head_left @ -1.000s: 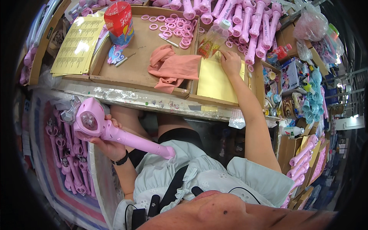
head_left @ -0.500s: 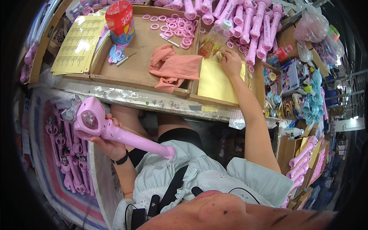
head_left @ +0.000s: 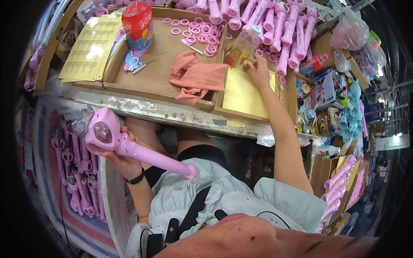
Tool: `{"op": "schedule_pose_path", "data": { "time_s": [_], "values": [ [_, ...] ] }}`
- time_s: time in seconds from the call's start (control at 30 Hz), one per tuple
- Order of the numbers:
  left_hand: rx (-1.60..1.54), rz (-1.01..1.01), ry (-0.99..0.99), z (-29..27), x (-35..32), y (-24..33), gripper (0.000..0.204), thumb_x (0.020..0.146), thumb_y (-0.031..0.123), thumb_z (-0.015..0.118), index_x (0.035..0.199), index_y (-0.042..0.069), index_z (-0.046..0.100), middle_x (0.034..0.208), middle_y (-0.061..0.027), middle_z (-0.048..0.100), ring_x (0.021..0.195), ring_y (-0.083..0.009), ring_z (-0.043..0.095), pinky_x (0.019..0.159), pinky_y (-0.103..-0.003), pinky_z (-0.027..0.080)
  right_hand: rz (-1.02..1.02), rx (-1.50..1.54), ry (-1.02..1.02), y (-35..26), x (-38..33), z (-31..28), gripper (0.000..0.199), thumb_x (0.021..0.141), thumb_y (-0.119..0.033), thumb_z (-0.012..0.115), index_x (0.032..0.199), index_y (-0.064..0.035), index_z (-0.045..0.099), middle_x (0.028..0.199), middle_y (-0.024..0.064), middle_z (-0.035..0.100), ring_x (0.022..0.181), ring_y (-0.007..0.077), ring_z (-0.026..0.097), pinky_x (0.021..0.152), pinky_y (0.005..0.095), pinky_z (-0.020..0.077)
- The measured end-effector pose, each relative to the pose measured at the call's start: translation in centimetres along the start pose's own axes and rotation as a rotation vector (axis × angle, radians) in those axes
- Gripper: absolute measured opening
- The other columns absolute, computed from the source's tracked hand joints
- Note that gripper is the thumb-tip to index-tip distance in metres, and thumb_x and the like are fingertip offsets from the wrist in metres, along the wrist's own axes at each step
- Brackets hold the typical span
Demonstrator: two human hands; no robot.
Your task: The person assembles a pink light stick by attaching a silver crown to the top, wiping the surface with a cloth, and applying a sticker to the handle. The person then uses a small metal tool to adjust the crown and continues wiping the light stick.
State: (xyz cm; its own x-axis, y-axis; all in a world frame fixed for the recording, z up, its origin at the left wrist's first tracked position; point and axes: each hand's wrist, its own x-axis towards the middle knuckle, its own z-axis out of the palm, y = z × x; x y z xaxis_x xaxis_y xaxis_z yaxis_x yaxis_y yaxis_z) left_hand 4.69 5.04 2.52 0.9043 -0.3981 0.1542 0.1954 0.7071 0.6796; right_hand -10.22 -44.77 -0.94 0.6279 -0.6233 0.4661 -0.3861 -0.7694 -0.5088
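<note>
We take the centre of the view as the centre of the dial. At nine o'clock, the left hand [head_left: 124,164] grips a pink wand [head_left: 144,155] just below its bulky head. We find the narrow end resting against the pale green top [head_left: 241,191] at the lap; in our judgement, this props the far end and spares the left hand part of the weight.

At one o'clock, the right hand [head_left: 259,72] has its fingers bent at the upper edge of a yellow sheet [head_left: 245,96]. We cannot tell whether they pinch anything. The sheet lies flat in the right compartment of a cardboard tray [head_left: 157,84] on the desk [head_left: 172,117], whose walls presumably stop loose items straying.

Just beyond the right hand, we note a clear bottle [head_left: 238,53]. Near twelve, a salmon cloth [head_left: 195,77] lies crumpled within easy reach, and pink rings [head_left: 202,32] lie loose farther back. A red pouch [head_left: 137,26] stands at eleven; printed yellow sheets [head_left: 88,51] are stacked at ten.

Farther out, pink handles [head_left: 299,36] are heaped at one o'clock, apparently to keep like parts together. At eight, more wands [head_left: 75,185] lie side by side in a striped bag [head_left: 81,230].
</note>
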Motion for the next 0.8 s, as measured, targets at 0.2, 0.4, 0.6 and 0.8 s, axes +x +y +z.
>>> {"op": "schedule_pose_path", "data": {
  "time_s": [0.2,0.4,0.6,0.8],
  "values": [
    [0.014,0.01,0.015,0.1,-0.1,-0.1,0.088,0.084,0.069,0.055,0.135,-0.001,0.038,0.119,-0.0169,0.054,0.09,-0.0231,0.056,0.077,-0.033,0.047,-0.125,-0.218,-0.042,0.0,0.3,0.2,0.041,0.079,-0.025,0.072,0.116,-0.0085,0.063,0.124,0.0138,0.056,0.113,0.0335,0.054,0.096,0.0413,0.0445],
    [0.037,0.03,-0.002,0.4,0.0,-0.1,0.087,0.085,0.069,0.054,0.135,-0.001,0.038,0.12,-0.0168,0.054,0.09,-0.023,0.056,0.075,-0.034,0.047,-0.148,-0.307,-0.02,-0.3,0.3,0.1,0.043,0.08,-0.029,0.072,0.119,-0.0124,0.063,0.125,0.0134,0.057,0.117,0.0337,0.052,0.098,0.0429,0.0427],
    [0.045,0.036,-0.018,0.6,0.2,-0.2,0.085,0.087,0.067,0.053,0.135,0.0,0.037,0.12,-0.0173,0.054,0.09,-0.0234,0.057,0.074,-0.035,0.048,-0.167,-0.217,-0.021,-1.3,0.4,-0.4,0.041,0.081,-0.037,0.072,0.115,-0.0153,0.066,0.119,0.0083,0.06,0.111,0.032,0.056,0.093,0.0431,0.0441],
    [0.034,0.029,-0.018,0.5,0.1,-0.3,0.085,0.087,0.067,0.053,0.137,0.0,0.036,0.121,-0.0175,0.054,0.091,-0.0235,0.057,0.076,-0.035,0.048,-0.116,-0.273,0.012,-1.1,0.4,0.2,0.04,0.08,-0.037,0.072,0.11,-0.0105,0.067,0.114,0.0071,0.061,0.105,0.0294,0.057,0.089,0.0425,0.0451]
  ]
}}
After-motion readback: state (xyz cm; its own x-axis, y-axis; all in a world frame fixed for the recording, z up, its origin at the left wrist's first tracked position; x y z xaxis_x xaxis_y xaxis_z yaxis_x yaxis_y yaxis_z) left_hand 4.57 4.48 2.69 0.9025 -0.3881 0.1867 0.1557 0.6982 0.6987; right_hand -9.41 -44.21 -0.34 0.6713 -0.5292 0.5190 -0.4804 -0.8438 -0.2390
